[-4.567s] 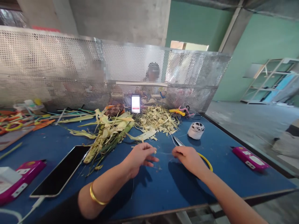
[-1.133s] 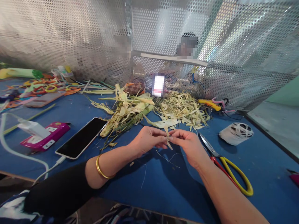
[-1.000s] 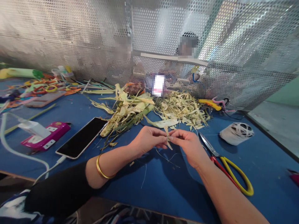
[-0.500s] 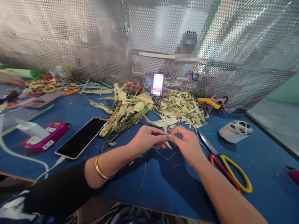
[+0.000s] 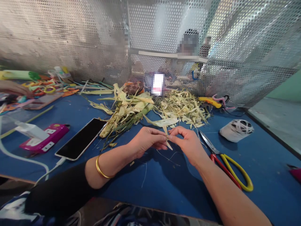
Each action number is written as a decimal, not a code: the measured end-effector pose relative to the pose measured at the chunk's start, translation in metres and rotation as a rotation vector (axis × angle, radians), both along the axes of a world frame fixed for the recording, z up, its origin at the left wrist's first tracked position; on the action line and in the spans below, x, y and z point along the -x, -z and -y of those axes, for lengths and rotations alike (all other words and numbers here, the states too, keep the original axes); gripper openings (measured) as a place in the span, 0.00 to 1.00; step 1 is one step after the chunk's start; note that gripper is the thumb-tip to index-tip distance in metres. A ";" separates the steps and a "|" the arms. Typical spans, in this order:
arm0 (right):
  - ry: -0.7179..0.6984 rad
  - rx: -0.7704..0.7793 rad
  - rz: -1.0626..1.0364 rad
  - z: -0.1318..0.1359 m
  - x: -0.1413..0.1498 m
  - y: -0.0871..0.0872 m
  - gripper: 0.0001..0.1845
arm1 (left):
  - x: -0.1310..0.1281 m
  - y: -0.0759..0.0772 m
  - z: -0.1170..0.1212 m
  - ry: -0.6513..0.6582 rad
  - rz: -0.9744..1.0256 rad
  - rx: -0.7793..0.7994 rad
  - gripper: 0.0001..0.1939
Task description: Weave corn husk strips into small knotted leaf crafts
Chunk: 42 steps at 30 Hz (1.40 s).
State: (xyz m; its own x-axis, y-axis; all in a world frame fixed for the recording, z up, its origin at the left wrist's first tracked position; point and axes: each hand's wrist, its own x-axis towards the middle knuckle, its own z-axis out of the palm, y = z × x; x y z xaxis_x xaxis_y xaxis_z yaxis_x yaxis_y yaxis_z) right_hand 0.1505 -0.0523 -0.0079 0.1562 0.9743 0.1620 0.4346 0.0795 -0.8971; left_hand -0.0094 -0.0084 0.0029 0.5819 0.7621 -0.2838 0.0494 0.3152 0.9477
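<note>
Between my two hands is a small pale strip of corn husk (image 5: 169, 145), its ends showing above and below the fingertips. My left hand (image 5: 149, 141) pinches it from the left, thumb and forefinger together. From the right, my right hand (image 5: 184, 141) pinches the same strip, its fingertips touching those of the left. White thread (image 5: 168, 160) trails on the table below the hands. Behind them lie a bundle of corn husks (image 5: 128, 110) and a heap of husk scraps (image 5: 183, 106). Scissors (image 5: 225, 160) with one red and one yellow handle lie beside my right forearm.
A thread spool (image 5: 236, 130) stands at the right. On the left are a phone (image 5: 81, 139) on a cable and a magenta power strip (image 5: 44, 138) with a white plug. Another person's hand (image 5: 15, 88) is over coloured pieces. A perforated metal screen (image 5: 94, 40) stands behind.
My hands keep pinching the husk strip in nearly the same place. The other person's hand at the far left has moved a little to the right. The view has shifted slightly.
</note>
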 end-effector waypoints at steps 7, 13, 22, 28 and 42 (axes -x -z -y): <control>-0.058 -0.394 0.556 0.002 -0.016 -0.013 0.06 | 0.001 -0.004 -0.003 -0.090 0.008 0.065 0.05; -0.312 -0.514 0.825 0.005 -0.009 -0.015 0.08 | 0.001 -0.004 -0.004 -0.110 0.031 0.075 0.04; -0.111 -0.296 0.435 0.008 0.000 -0.006 0.05 | 0.003 -0.009 -0.002 0.056 -0.091 -0.079 0.07; -0.131 -0.098 0.144 0.009 0.002 -0.013 0.06 | 0.006 -0.008 -0.002 0.172 -0.114 -0.040 0.05; 0.137 -0.374 0.238 0.010 0.010 0.000 0.05 | 0.000 0.002 0.002 0.023 0.195 0.044 0.09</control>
State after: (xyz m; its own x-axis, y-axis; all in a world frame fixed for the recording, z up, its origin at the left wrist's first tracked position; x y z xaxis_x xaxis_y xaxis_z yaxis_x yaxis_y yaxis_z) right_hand 0.1407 -0.0624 -0.0081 0.1952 0.8149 0.5457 0.6540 0.3065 -0.6916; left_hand -0.0095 -0.0107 0.0012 0.6465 0.7371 -0.1970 -0.1256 0.3575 0.9254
